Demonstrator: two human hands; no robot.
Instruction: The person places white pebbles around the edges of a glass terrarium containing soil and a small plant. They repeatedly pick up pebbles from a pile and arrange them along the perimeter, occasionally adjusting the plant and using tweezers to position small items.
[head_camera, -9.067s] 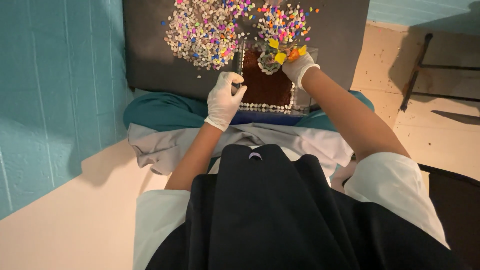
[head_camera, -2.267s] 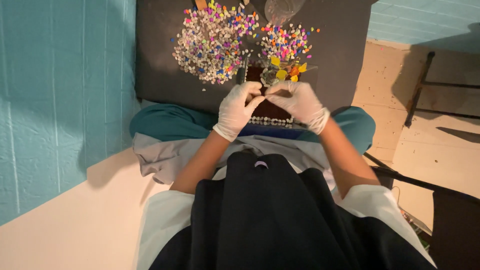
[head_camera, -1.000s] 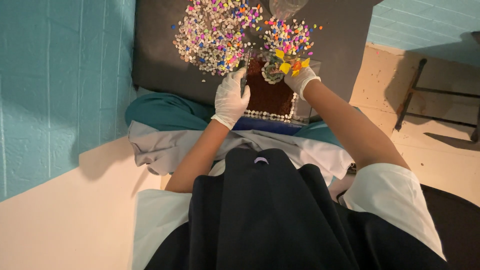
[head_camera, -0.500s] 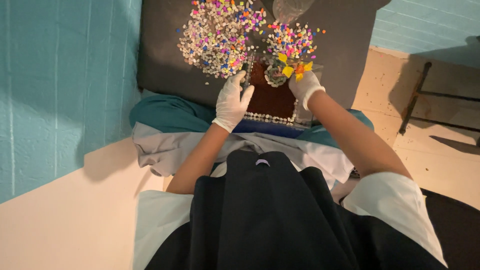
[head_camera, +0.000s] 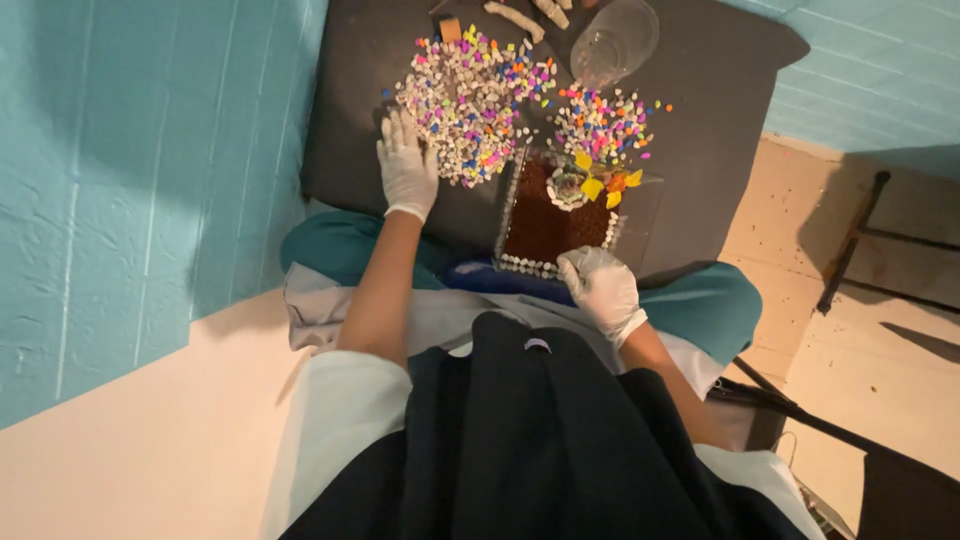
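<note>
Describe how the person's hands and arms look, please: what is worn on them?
Both hands, left and right, wear thin white gloves ending at the wrists. The forearms are bare. Short pale sleeves cover the upper arms, under a dark apron-like garment.

A clear plastic cup lies near teal brick walls

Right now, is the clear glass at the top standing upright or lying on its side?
Cannot tell. The clear glass is seen from almost directly above on the dark mat, so its rim and body overlap.

Pebble pile left of tray; cup behind.
</note>
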